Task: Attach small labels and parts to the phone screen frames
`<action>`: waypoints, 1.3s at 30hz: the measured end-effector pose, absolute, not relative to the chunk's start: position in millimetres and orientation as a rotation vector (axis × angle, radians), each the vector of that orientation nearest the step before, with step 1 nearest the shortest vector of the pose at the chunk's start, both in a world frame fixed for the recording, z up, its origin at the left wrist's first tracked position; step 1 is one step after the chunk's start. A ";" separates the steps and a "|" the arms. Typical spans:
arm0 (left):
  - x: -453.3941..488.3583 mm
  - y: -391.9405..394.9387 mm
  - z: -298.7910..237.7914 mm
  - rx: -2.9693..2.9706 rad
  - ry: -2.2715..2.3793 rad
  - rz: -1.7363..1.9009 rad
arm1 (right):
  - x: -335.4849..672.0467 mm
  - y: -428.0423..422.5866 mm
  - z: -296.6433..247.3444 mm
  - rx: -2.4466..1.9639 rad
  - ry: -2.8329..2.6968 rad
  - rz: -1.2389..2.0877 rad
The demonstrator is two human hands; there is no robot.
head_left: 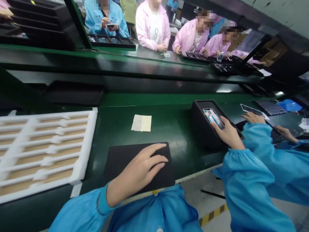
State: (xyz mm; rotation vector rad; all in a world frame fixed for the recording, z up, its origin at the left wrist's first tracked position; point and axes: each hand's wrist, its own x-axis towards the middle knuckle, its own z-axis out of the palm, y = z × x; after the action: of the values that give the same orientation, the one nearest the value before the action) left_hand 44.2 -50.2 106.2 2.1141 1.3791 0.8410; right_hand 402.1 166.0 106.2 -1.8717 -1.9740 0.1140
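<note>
My left hand (137, 172) rests on a black mat (116, 158) at the front of the green bench. Its fingers are stretched out and slightly apart, with nothing held. Off to the right, my right hand (229, 133) reaches into a deep black tray (202, 133). Thumb and fingers there are closed about the lower end of a smartphone (211, 114) whose inner parts show, with a blue strip along it. My palm and fingers hide that lower end. Beyond the mat lies a small cream paper pad (146, 123) with a printed label sheet beside it.
A white foam rack with slots (82, 151) fills the left of the bench. Right of my arm, a co-worker's hand (254, 118) is near a white-edged panel (253, 109). Black trays (74, 91) sit under the raised shelf. Several people work across the line.
</note>
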 end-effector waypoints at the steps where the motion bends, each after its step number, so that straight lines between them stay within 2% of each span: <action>1: 52.6 -47.4 104.7 2.099 1.332 0.808 | 399.3 166.4 106.1 -1.864 -1.968 0.154; 9: 79.2 -29.0 102.3 1.795 1.211 0.798 | 397.1 184.6 146.6 -1.852 -1.728 0.260; 14: 94.4 -24.3 96.5 1.378 1.127 1.030 | 355.1 125.4 181.8 -1.598 -1.711 0.163; 16: 100.6 -21.9 93.6 1.119 1.026 1.140 | 317.8 89.2 181.5 -1.368 -1.735 0.368; 19: 103.7 -19.9 92.6 0.832 0.887 1.246 | 264.2 52.7 165.8 -1.148 -1.802 0.869; 20: 101.7 -20.2 92.7 0.767 0.888 1.257 | 254.5 49.0 158.8 -1.110 -1.816 0.903; 22: 92.5 -22.0 92.2 0.676 0.956 1.266 | 255.2 54.2 144.6 -1.140 -1.815 0.656; 25: 68.3 -25.7 87.7 0.669 1.062 1.334 | 298.7 81.3 124.7 -1.431 -1.755 -0.087; 28: 42.1 -28.3 80.3 0.748 1.076 1.367 | 347.5 104.2 110.9 -1.702 -1.934 -0.369; 33: 21.9 -33.2 72.5 0.783 0.988 1.204 | 326.7 115.9 120.1 -1.544 -1.941 -0.508; 39: 23.4 -43.0 73.5 0.891 0.931 0.975 | 177.1 178.1 123.3 -1.006 -2.117 -0.178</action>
State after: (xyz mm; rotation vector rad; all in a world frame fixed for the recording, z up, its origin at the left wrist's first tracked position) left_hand 23.4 -43.0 73.5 0.8909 0.9307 0.9753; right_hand 177.1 178.1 123.3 -1.0060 -2.1170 -0.1778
